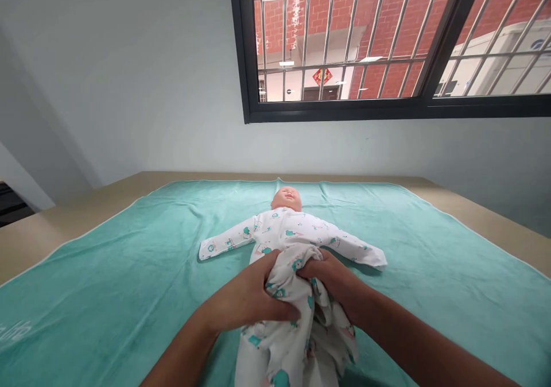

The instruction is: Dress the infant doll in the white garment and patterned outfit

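A baby doll [287, 197] lies face up in a white long-sleeved top [275, 226] with a green and pink print, its sleeves spread to both sides. Over its lower body, a matching printed baby garment [297, 278] is bunched up in folds. My left hand [258, 301] grips this cloth from the left, thumb across the front. From the right, my right hand [329, 278] clasps the gathered upper part, with its fingertips hidden in the folds. Loose fabric hangs below both hands to the bottom of the view. The doll's legs cannot be made out.
A teal blanket [129, 272] with some wrinkles lies under the doll, on a light wooden table [456, 197]. Behind stands a pale wall [172, 88] with a dark-framed, barred window [336, 111].
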A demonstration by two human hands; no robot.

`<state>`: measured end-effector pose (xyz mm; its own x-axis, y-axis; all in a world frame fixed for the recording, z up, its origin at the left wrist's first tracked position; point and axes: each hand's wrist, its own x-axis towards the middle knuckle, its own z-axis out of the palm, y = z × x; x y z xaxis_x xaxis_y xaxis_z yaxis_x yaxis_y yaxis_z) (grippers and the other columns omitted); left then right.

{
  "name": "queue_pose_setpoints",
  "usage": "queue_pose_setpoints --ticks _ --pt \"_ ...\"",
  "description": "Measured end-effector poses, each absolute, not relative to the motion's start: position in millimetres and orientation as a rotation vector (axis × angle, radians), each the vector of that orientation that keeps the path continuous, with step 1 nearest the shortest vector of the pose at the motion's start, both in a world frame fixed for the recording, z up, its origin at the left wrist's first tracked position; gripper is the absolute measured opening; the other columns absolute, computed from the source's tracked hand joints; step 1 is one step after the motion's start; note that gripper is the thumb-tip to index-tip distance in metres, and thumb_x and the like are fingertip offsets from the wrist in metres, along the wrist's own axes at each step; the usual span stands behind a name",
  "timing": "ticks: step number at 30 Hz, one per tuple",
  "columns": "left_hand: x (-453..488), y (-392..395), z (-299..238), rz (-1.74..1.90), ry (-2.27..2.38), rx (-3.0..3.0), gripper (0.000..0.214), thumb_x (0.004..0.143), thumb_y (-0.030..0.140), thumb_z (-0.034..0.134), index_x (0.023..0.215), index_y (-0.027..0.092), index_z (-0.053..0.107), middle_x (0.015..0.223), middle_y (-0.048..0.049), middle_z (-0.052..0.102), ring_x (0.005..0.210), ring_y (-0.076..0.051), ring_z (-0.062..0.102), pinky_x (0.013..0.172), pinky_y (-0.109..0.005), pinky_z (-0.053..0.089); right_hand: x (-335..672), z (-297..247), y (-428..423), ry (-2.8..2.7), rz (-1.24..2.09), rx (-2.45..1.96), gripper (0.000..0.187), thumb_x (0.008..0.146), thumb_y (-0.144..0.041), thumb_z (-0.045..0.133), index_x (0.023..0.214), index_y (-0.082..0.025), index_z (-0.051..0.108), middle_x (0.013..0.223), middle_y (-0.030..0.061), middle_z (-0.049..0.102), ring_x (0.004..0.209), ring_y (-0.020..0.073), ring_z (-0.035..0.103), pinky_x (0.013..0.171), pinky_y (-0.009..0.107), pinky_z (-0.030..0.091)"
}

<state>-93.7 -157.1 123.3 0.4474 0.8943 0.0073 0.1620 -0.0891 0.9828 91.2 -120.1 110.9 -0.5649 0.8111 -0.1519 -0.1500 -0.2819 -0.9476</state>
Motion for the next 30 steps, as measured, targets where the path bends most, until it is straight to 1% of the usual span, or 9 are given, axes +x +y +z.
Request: queue_pose_setpoints --ticks 3,8,11,14,16,20,23,27,30 --pt "-93 -158 118 0.938 0.912 1.445 0.036 0.075 0.021 0.071 0.11 0.02 0.063 0.104 -0.0025 0.064 0.1 -0.021 0.057 0.088 -0.03 0.044 95 118 -122 -1.522 1.92 -0.781 0.039 0.066 -0.029 0.075 0.103 -0.018 0.068 0.091 0.0018 0.071 0.084 0.0198 0.063 0.077 0.031 0.049" --pt "-94 -155 104 1.11 0.649 1.029 0.024 0.078 0.023 0.068 0.1 0.017 0.06 0.086 -0.0028 0.064 0.073 -0.015 0.059 0.065 -0.025 0.046 99 128 -122 -2.062 1.951 -0.784 0.038 0.059 -0.033 0.083 0.092 -0.019 0.071 0.089 0.0013 0.071 0.084 0.0204 0.064 0.077 0.032 0.051" --pt "-93 -156 108 1.061 0.66 1.029 0.035 0.078 0.029 0.069 0.11 0.018 0.061 0.089 -0.0039 0.065 0.075 -0.017 0.06 0.066 -0.026 0.047 95 121 -122 -1.732 2.028 -0.809 0.032 0.067 -0.034 0.078 0.094 -0.017 0.07 0.086 0.0026 0.071 0.08 0.019 0.065 0.076 0.032 0.051" --pt "-92 -158 118 0.888 0.744 1.218 0.057 0.065 0.024 0.08 0.119 0.02 0.061 0.095 -0.0039 0.067 0.083 -0.02 0.061 0.073 -0.029 0.048 90 112 -123 -1.386 2.026 -0.773 0.035 0.072 -0.036 0.074 0.1 -0.017 0.069 0.085 0.0038 0.07 0.079 0.0187 0.065 0.073 0.031 0.051" --pt "-92 -159 122 0.823 0.825 1.3 0.054 0.066 0.021 0.08 0.117 0.02 0.063 0.093 -0.0031 0.067 0.085 -0.02 0.061 0.074 -0.029 0.047 90 111 -124 -1.337 2.004 -0.759 0.038 0.074 -0.041 0.072 0.102 -0.017 0.068 0.085 0.0039 0.07 0.08 0.0195 0.065 0.073 0.031 0.051" --pt "-93 -159 118 0.961 0.768 1.18 0.033 0.08 0.026 0.068 0.112 0.016 0.066 0.091 -0.0055 0.068 0.082 -0.018 0.062 0.074 -0.028 0.047 95 119 -125 -1.634 1.957 -0.715 0.04 0.068 -0.043 0.077 0.098 -0.018 0.069 0.088 0.0029 0.07 0.087 0.0217 0.064 0.083 0.036 0.05" --pt "-95 -158 111 1.044 0.644 1.023 0.038 0.08 0.026 0.068 0.116 0.015 0.063 0.098 -0.0097 0.068 0.079 -0.019 0.063 0.07 -0.028 0.048 97 126 -125 -1.887 1.995 -0.751 0.039 0.059 -0.032 0.084 0.093 -0.018 0.07 0.09 0.0024 0.071 0.09 0.0232 0.064 0.084 0.037 0.05" --pt "-96 -157 109 1.045 0.64 0.983 0.046 0.083 0.036 0.064 0.125 0.016 0.058 0.103 -0.0113 0.068 0.077 -0.019 0.064 0.067 -0.027 0.048 92 121 -125 -1.524 2.019 -0.803 0.03 0.069 -0.026 0.075 0.098 -0.018 0.069 0.089 0.0024 0.071 0.083 0.0198 0.065 0.077 0.032 0.05" --pt "-95 -158 115 0.935 0.702 1.194 0.057 0.072 0.036 0.074 0.124 0.016 0.059 0.099 -0.0055 0.069 0.082 -0.02 0.062 0.07 -0.025 0.047 87 114 -125 -1.332 2.021 -0.747 0.033 0.07 -0.022 0.073 0.102 -0.018 0.067 0.087 0.0031 0.07 0.08 0.0188 0.063 0.075 0.031 0.048"
